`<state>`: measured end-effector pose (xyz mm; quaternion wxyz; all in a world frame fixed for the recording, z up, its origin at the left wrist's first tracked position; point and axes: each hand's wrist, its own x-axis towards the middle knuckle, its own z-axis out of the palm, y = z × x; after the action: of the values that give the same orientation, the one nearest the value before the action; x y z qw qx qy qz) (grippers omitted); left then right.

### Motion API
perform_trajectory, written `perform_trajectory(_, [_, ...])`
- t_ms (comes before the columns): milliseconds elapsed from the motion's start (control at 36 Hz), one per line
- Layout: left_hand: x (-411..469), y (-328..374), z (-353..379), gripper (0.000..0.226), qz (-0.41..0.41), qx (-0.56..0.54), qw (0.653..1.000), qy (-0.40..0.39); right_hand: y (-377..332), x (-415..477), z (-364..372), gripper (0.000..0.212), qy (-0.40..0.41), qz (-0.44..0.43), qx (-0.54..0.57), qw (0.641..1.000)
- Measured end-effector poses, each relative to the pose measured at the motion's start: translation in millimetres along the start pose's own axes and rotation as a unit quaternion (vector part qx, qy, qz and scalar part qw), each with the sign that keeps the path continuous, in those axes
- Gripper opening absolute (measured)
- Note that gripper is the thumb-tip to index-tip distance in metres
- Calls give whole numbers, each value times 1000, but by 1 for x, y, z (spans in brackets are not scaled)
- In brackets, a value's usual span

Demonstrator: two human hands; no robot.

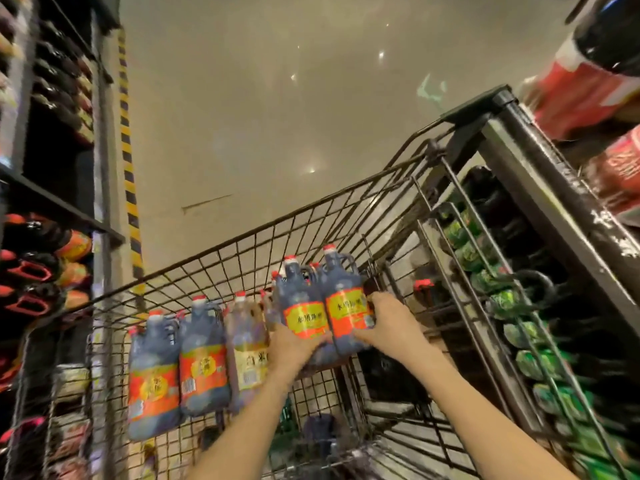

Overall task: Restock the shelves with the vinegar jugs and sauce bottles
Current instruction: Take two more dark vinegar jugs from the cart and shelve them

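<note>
Both bare forearms stretch forward over the black wire cart (242, 242). The left hand (294, 346) and right hand (386, 320) have their fingers curled round a pair of dark plastic vinegar jugs with red caps and orange labels (308, 299), held up near the cart's right rim. Three more jugs (204, 362) sit by its left wall.

Four dark jugs (154, 372); one pale jug (247, 351).
</note>
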<state>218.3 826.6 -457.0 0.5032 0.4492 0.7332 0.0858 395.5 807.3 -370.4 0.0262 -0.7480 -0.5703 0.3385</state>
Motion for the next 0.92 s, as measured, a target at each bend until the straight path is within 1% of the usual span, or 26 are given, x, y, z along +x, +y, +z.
perform_trajectory(56, [-3,5,-2,46,-6,-5,1000,4,0,3,5,41,-2,24,13,1000])
perform_trajectory(83, [-4,8,-2,41,-10,-13,1000,6,1,5,7,44,-3,36,20,999])
perform_trajectory(167, [-9,12,-6,45,-19,-33,999,0,5,10,15,50,-6,51,28,998])
perform_trajectory(306, [-5,8,-16,47,-47,-67,996,-37,9,18,24,50,-14,64,38,997])
perform_trajectory(389, [-3,7,-24,53,-78,-123,987,-62,10,24,27,51,-25,80,34,996])
perform_trajectory(472, [-5,5,-36,42,-102,-176,975,-95,12,32,33,49,-39,110,49,992])
perform_trajectory(528, [-10,0,-44,34,-103,-177,971,-125,13,35,39,47,-51,122,58,990])
perform_trajectory(611, [-18,-12,-54,39,-109,-203,961,-152,10,38,46,44,-50,126,55,989])
perform_trajectory(667, [-26,-19,-62,35,-111,-228,951,-174,8,39,49,47,-36,128,52,990])
perform_trajectory(694, [-30,-21,-66,38,-110,-237,948,-182,8,40,51,49,-30,132,52,989])
perform_trajectory(722, [-31,-26,-70,53,-111,-245,944,-192,7,40,51,50,-26,137,53,989])
perform_trajectory(750, [-32,-30,-74,72,-115,-251,941,-197,6,40,51,52,-23,141,52,988])
perform_trajectory(778, [-32,-35,-76,84,-119,-259,937,-201,5,40,51,53,-22,144,48,988])
perform_trajectory(833, [-34,-38,-82,91,-126,-285,930,-193,4,38,53,57,-11,145,34,989])
perform_trajectory(917, [-36,-40,-88,108,-122,-296,929,-188,1,37,58,68,0,160,39,986])
